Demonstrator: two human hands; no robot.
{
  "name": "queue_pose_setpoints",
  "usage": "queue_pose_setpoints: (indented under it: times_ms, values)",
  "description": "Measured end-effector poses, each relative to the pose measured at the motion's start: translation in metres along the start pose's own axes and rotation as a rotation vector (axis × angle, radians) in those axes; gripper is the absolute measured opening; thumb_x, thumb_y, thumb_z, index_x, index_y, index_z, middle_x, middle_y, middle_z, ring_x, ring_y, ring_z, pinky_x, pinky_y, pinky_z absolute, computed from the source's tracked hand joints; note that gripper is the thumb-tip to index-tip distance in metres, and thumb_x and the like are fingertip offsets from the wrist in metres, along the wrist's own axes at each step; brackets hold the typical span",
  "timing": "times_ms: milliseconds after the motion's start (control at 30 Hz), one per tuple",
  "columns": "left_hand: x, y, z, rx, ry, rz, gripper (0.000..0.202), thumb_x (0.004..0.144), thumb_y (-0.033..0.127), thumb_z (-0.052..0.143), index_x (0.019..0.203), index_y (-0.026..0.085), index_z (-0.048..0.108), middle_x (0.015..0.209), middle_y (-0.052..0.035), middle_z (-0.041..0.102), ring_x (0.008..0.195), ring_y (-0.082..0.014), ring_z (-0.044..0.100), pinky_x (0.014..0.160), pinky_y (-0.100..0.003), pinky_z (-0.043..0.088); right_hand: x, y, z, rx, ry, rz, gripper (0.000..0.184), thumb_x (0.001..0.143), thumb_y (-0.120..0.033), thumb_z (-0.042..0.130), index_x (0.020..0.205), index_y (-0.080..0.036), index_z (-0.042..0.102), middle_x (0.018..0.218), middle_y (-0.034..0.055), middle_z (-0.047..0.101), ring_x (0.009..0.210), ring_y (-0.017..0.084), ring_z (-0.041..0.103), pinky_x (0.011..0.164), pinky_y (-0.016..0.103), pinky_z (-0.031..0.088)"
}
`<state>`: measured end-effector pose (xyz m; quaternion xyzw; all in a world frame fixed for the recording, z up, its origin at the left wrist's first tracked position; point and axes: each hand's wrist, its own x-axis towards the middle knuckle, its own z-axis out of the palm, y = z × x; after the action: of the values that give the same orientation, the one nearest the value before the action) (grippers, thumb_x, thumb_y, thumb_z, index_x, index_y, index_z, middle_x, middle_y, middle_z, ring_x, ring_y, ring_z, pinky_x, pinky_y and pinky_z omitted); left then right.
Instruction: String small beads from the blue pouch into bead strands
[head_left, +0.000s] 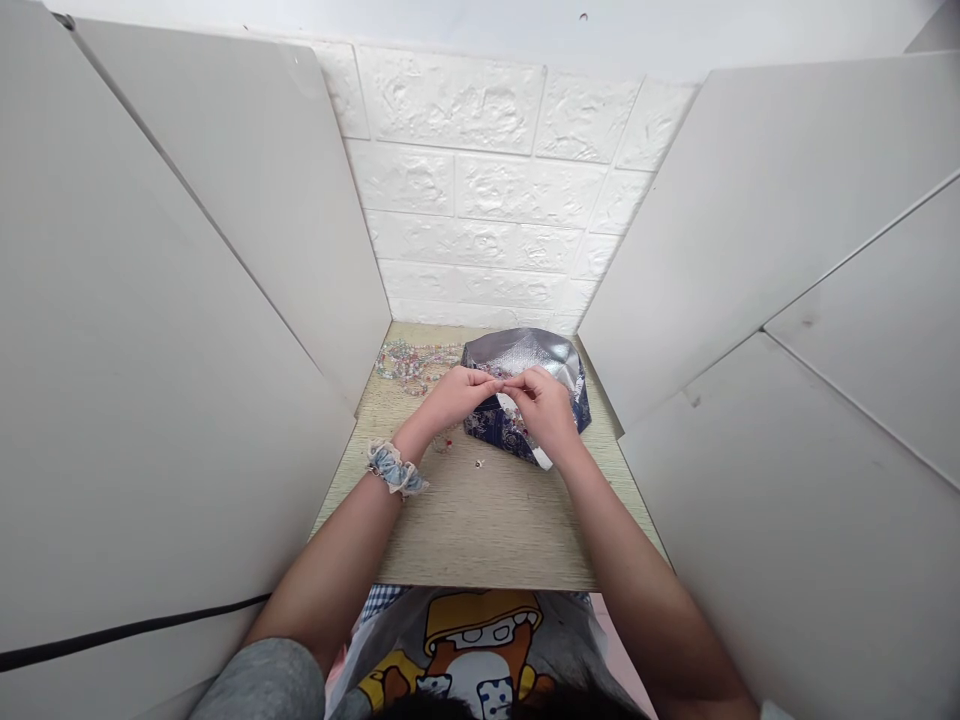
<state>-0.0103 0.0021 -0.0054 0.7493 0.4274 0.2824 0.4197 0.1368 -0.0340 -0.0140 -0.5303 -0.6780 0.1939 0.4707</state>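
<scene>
My left hand (454, 398) and my right hand (541, 408) meet above the wood-grain tabletop (487, 530), their fingertips pinched together. Whatever they pinch is too small to see. Behind my right hand lies an open navy patterned pouch (517, 352) with a crinkled silver lining, and small beads show inside it. Strings of multicoloured beads (411, 366) lie to the far left of it. A few loose beads (478, 463) sit near my left wrist, which wears a blue fabric scrunchie (394, 468).
Tall white panels (187, 300) stand along both sides of the narrow tabletop, and a white brick-textured wall (480, 200) closes the back. A black cable (127, 635) crosses the left panel low down. A cartoon-printed garment (480, 650) shows at my front.
</scene>
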Motion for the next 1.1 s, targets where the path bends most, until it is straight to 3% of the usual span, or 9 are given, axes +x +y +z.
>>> queue_pose_setpoints:
  times_ms: [167, 400, 533, 800, 1100]
  values:
    - [0.0, 0.001, 0.001, -0.02, 0.023, -0.013, 0.042, 0.07, 0.049, 0.045, 0.066, 0.012, 0.064, 0.05, 0.0032, 0.037, 0.05, -0.0068, 0.029, 0.046, -0.02, 0.021, 0.0, -0.002, 0.0, -0.013, 0.011, -0.057, 0.014, 0.075, -0.023, 0.049, 0.064, -0.02, 0.057, 0.067, 0.0001, 0.049, 0.063, 0.012, 0.046, 0.059, 0.025, 0.036]
    - [0.0, 0.003, 0.0, -0.113, 0.068, -0.011, 0.04, 0.068, 0.048, 0.049, 0.073, 0.012, 0.067, 0.059, 0.0007, 0.056, 0.057, -0.0103, 0.044, 0.055, -0.021, 0.032, 0.002, 0.007, 0.003, 0.179, -0.027, 0.091, 0.012, 0.071, -0.029, 0.052, 0.068, -0.019, 0.059, 0.063, -0.0011, 0.054, 0.06, 0.012, 0.047, 0.059, 0.025, 0.036]
    - [0.0, 0.004, 0.001, -0.144, 0.081, -0.02, 0.041, 0.068, 0.048, 0.05, 0.076, 0.012, 0.068, 0.066, -0.001, 0.062, 0.063, -0.0119, 0.05, 0.059, -0.022, 0.035, 0.001, 0.004, 0.004, 0.135, 0.028, 0.072, 0.013, 0.071, -0.031, 0.054, 0.067, -0.02, 0.06, 0.061, -0.0014, 0.054, 0.053, 0.011, 0.043, 0.053, 0.025, 0.034]
    - [0.003, 0.0, 0.004, -0.163, 0.119, 0.003, 0.041, 0.068, 0.048, 0.051, 0.078, 0.012, 0.067, 0.068, -0.0022, 0.063, 0.064, -0.0122, 0.05, 0.06, -0.022, 0.036, -0.004, -0.001, 0.006, -0.083, 0.118, -0.08, 0.018, 0.078, -0.033, 0.045, 0.072, -0.024, 0.06, 0.069, 0.0019, 0.055, 0.062, 0.014, 0.047, 0.061, 0.028, 0.036]
    - [0.004, 0.004, 0.007, -0.217, 0.179, 0.004, 0.036, 0.069, 0.045, 0.05, 0.067, 0.011, 0.061, 0.055, 0.0013, 0.05, 0.053, -0.0078, 0.041, 0.052, -0.021, 0.032, -0.005, -0.003, 0.015, -0.271, 0.171, -0.154, 0.02, 0.084, -0.028, 0.035, 0.075, -0.021, 0.051, 0.075, 0.0037, 0.053, 0.07, 0.015, 0.047, 0.066, 0.027, 0.035]
